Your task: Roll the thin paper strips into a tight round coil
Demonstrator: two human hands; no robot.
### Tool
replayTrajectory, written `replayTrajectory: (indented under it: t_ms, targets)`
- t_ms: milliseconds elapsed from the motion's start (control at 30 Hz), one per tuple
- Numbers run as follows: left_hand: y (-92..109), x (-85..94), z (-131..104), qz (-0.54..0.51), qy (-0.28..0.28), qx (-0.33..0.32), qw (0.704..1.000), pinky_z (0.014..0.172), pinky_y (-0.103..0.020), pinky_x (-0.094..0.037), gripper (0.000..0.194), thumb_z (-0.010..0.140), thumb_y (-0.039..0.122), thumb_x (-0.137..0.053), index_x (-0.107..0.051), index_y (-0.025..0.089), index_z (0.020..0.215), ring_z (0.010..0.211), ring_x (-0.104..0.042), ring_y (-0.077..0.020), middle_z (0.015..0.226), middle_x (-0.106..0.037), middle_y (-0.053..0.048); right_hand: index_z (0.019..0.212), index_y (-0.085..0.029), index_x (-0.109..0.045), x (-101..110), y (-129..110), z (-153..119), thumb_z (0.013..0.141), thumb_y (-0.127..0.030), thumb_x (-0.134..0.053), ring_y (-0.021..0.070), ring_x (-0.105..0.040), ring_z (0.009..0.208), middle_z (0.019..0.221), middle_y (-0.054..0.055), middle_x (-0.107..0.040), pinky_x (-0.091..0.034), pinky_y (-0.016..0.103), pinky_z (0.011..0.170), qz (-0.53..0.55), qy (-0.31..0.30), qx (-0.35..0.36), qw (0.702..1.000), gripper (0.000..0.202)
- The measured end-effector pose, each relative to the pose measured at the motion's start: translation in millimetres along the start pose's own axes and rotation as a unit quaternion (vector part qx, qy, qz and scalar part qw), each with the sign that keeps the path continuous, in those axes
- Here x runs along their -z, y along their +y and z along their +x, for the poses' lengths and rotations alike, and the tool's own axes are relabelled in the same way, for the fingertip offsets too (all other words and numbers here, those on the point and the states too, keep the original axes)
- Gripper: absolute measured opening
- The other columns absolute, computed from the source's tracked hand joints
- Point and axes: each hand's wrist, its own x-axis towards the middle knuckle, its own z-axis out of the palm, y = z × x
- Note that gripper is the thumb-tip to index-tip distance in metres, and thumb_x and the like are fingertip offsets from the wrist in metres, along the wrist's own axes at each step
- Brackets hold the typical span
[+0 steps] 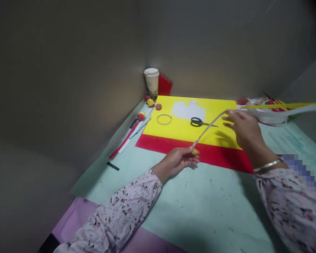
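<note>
Between the thumb and fingers of my left hand (180, 161) sits a small yellow paper roll (195, 151), with a narrow paper strip (210, 125) running up from it. My right hand (243, 128), raised higher and to the right, pinches that strip at the fingertips. Past this hand the strip's yellow and white tail reaches the right edge of the view. Beneath the taut strip lie black-handled scissors (197, 122) on a yellow sheet (168, 135). A thin ring (164, 119) and a white paper piece (188, 111) lie on the same sheet.
A red sheet (221, 159) shows under the yellow one. Behind stands a paper cup (151, 82). Loose strips (125, 140) and a red-and-yellow roll (141, 116) lie at left, a black strip (113, 166) nearer. A filled white container (270, 117) stands at right.
</note>
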Motion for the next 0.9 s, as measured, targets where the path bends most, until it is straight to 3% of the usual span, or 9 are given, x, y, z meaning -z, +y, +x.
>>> replayTrajectory:
  t_ms: [167, 267, 367, 467, 633, 767, 900]
  targets:
    - [-1.8, 1.2, 0.4, -0.005, -0.01, -0.006, 1.0, 0.071, -0.028, -0.056, 0.022, 0.098, 0.019, -0.054, -0.071, 0.006, 0.092, 0.074, -0.07, -0.0163, 0.086, -0.071, -0.013, 0.101, -0.014, -0.072, -42.1, -23.4, 49.6, 0.092, -0.044, -0.058, 0.0183, -0.067, 0.09, 0.101, 0.009, -0.075, -0.052, 0.036, 0.084, -0.092, -0.062, 0.076, 0.991, 0.035]
    - [-2.2, 1.2, 0.7, -0.009, -0.016, -0.008, 1.0, 0.071, -0.027, -0.056, 0.021, 0.097, 0.019, -0.055, -0.071, 0.006, 0.093, 0.073, -0.07, -0.0159, 0.085, -0.071, -0.013, 0.087, -0.012, -0.074, -69.6, -19.3, 56.4, 0.087, -0.038, -0.065, 0.0226, -0.068, 0.084, 0.088, 0.011, -0.075, -0.05, 0.041, 0.084, -0.156, -0.13, 0.08, 0.976, 0.028]
    - [-1.9, 0.7, 0.6, -0.014, -0.006, 0.002, 1.0, 0.071, -0.027, -0.055, 0.023, 0.098, 0.019, -0.054, -0.071, 0.006, 0.089, 0.073, -0.07, -0.0158, 0.084, -0.071, -0.014, 0.086, -0.013, -0.075, -80.6, -5.7, 49.9, 0.082, -0.027, -0.068, 0.0294, -0.068, 0.092, 0.095, 0.015, -0.076, -0.048, 0.047, 0.091, -0.21, -0.127, 0.078, 0.966, 0.016]
    - [-0.9, -0.1, 0.4, -0.024, -0.001, 0.008, 1.0, 0.071, -0.027, -0.056, 0.024, 0.098, 0.019, -0.053, -0.071, 0.006, 0.089, 0.072, -0.07, -0.0153, 0.085, -0.071, -0.014, 0.103, -0.014, -0.074, -70.9, 1.1, 27.1, 0.087, -0.029, -0.06, 0.0275, -0.067, 0.097, 0.112, 0.017, -0.072, -0.048, 0.046, 0.094, -0.238, -0.084, 0.119, 0.96, 0.026]
    - [0.7, -2.0, 0.5, -0.048, 0.011, 0.011, 0.999, 0.07, -0.026, -0.056, 0.024, 0.098, 0.022, -0.055, -0.07, 0.006, 0.088, 0.07, -0.069, -0.015, 0.082, -0.071, -0.013, 0.1, -0.02, -0.071, -35.7, -7.8, -53.4, 0.095, -0.032, -0.054, 0.0242, -0.066, 0.091, 0.1, 0.01, -0.071, -0.053, 0.04, 0.081, -0.182, 0.002, 0.223, 0.958, 0.022]
    - [1.6, -5.0, -0.5, -0.079, 0.016, -0.004, 0.997, 0.071, -0.025, -0.056, 0.02, 0.098, 0.016, -0.053, -0.07, 0.007, 0.092, 0.072, -0.068, -0.0138, 0.083, -0.07, -0.011, 0.101, -0.024, -0.067, -23.2, -5.6, -114.5, 0.094, -0.03, -0.061, 0.0251, -0.066, 0.096, 0.099, 0.009, -0.069, -0.055, 0.042, 0.084, -0.153, -0.087, 0.318, 0.932, 0.011]
    - [1.8, -7.8, -1.4, -0.096, 0.015, -0.021, 0.995, 0.068, -0.022, -0.055, 0.018, 0.096, 0.01, -0.054, -0.07, 0.007, 0.09, 0.068, -0.065, -0.0116, 0.079, -0.068, -0.009, 0.113, -0.025, -0.063, -26.5, 6.8, -133.8, 0.09, -0.029, -0.07, 0.0282, -0.065, 0.101, 0.105, 0.011, -0.069, -0.056, 0.047, 0.087, -0.172, -0.123, 0.346, 0.914, 0.024]
